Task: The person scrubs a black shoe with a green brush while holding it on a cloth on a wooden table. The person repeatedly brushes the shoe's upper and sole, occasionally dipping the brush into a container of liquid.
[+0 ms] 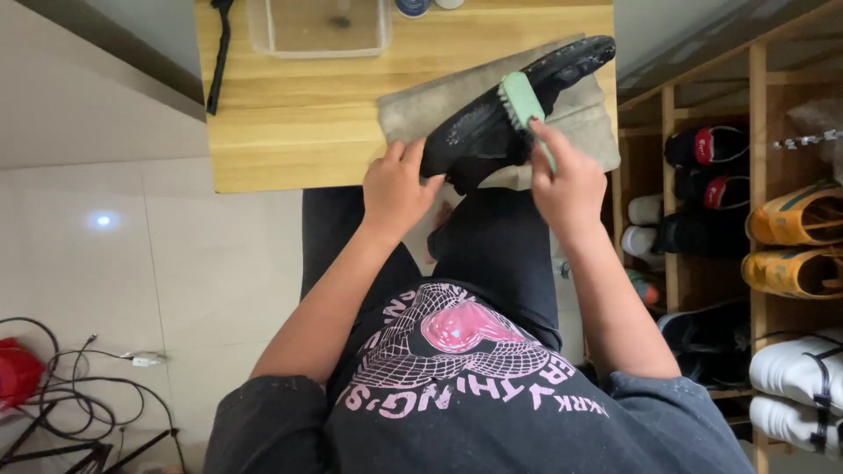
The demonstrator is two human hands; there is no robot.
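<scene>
A black shoe (500, 110) lies sole-up and tilted over a grey cloth (588, 114) at the near edge of a wooden table (299, 123). My left hand (397, 189) grips the shoe's heel end. Held in my right hand (569, 180) is a green brush (524, 98), whose bristles press against the shoe's side near the middle. The toe points toward the table's far right.
A clear plastic container (320, 26) and a black strap (218, 53) lie at the table's far side. A wooden shoe rack (760, 219) with several pairs stands to the right. Cables (79, 395) and a red item (16, 369) lie on the tiled floor at lower left.
</scene>
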